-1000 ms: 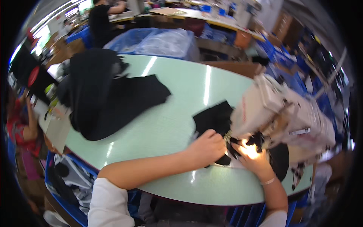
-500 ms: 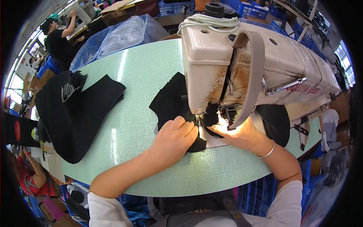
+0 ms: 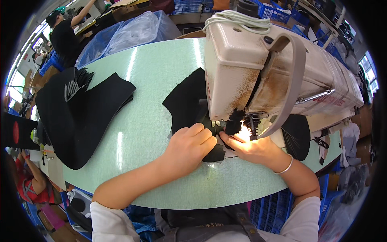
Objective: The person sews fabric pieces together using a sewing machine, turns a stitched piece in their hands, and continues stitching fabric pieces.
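Observation:
A black fabric piece (image 3: pixel 183 99) lies under the needle area of a worn, cream sewing machine (image 3: pixel 236 60). Curled fingers of my left hand (image 3: pixel 191 146) grip its near part, just left of the needle. My right hand (image 3: pixel 254 150) rests on the other side of the needle, with its visible fingers stretched out low over the work. Bright lamp light and the machine's front partly hide those fingertips. Under the needle, the fabric edge is too dark and small to make out.
A stack of black cut pieces (image 3: pixel 86 117) lies at the left of the pale green table (image 3: pixel 149 76). Another dark piece (image 3: pixel 296 137) and snips (image 3: pixel 321 142) sit at the right. Blue bins (image 3: pixel 137 32) stand beyond the far edge; co-workers (image 3: pixel 64 36) are at the left.
The view has shifted slightly, so the machine appears farther right. My right fingers have come closer to the needle and look straighter. My left hand keeps its hold on the fabric.

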`<state>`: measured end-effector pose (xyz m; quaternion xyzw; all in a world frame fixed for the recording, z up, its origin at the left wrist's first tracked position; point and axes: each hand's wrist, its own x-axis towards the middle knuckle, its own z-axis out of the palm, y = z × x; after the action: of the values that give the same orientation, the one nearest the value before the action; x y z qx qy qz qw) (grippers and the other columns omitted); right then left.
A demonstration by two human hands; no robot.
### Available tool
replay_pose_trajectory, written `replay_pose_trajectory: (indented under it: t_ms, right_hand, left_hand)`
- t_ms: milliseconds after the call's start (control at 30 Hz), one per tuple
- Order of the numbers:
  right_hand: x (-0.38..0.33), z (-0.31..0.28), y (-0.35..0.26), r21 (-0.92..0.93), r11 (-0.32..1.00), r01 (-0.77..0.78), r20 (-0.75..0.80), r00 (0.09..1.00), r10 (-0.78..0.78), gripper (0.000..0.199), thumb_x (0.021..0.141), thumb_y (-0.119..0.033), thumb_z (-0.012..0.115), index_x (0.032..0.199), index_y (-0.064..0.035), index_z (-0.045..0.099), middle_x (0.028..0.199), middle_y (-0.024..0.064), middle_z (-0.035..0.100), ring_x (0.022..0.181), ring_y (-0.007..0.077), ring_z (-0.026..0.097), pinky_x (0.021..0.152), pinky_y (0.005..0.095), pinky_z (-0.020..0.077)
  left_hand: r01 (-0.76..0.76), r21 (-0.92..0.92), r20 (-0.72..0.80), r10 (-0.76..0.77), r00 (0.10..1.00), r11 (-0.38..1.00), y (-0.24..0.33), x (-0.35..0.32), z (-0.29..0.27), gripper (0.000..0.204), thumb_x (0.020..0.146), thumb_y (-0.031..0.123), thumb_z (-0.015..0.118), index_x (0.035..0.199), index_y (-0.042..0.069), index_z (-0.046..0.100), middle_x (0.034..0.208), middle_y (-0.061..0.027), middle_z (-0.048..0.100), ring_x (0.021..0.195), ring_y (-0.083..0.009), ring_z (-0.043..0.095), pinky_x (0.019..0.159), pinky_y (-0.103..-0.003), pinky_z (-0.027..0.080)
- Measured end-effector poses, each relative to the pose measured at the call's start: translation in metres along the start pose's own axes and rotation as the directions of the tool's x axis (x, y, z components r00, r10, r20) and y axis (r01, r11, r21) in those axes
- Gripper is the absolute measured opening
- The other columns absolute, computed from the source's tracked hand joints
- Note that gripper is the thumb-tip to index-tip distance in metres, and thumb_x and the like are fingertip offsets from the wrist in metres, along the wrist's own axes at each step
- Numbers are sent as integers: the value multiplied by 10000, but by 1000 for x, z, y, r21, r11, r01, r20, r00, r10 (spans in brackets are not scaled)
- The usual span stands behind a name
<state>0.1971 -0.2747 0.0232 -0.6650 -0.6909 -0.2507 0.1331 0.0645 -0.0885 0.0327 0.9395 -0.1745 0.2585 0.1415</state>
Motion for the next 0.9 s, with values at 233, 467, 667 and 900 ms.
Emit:
replay_pose_trajectory:
  t_ms: [233, 467, 667, 900]
  right_hand:
    - [-1, 1, -4, 1, 999, -33, -34, 999, 33, 272, 720, -122, 607, 983, -62, 640, 933, 18, 624, 790, 193, 635, 616, 380, 490]
    - [8, -10, -7, -38, 999, -32, 19, 999, 33, 261, 736, -117, 656, 995, -91, 670, 978, 11, 654, 813, 174, 637, 656, 334, 508]
    - [10, -12, -15, -74, 994, -82, 106, 990, 89, 284, 742, -112, 698, 1026, -89, 698, 1004, 20, 677, 891, 176, 664, 733, 302, 551]
    - [1, -5, -24, 47, 986, -159, 149, 977, 151, 310, 716, -111, 714, 1015, -28, 691, 1005, 55, 664, 793, 175, 662, 662, 280, 549]
  left_hand:
    - [-7, -35, 20, 8, 1000, 999, 0, -2, 2, 146, 651, 87, 631, 775, 85, 553, 807, -28, 534, 881, -196, 557, 631, -309, 438]
    - [-55, -4, 51, 56, 997, 998, -3, -1, 0, 110, 710, 123, 600, 802, 82, 557, 829, -33, 539, 906, -191, 556, 671, -312, 407]
    - [-113, 110, 34, 110, 993, 987, -2, 2, -1, 112, 699, 132, 606, 773, 83, 537, 808, -19, 494, 869, -173, 519, 639, -299, 360]
    - [-131, 36, 185, 122, 975, 991, -8, 3, -14, 261, 670, 117, 620, 924, 69, 651, 792, 23, 538, 838, -157, 521, 654, -309, 369]
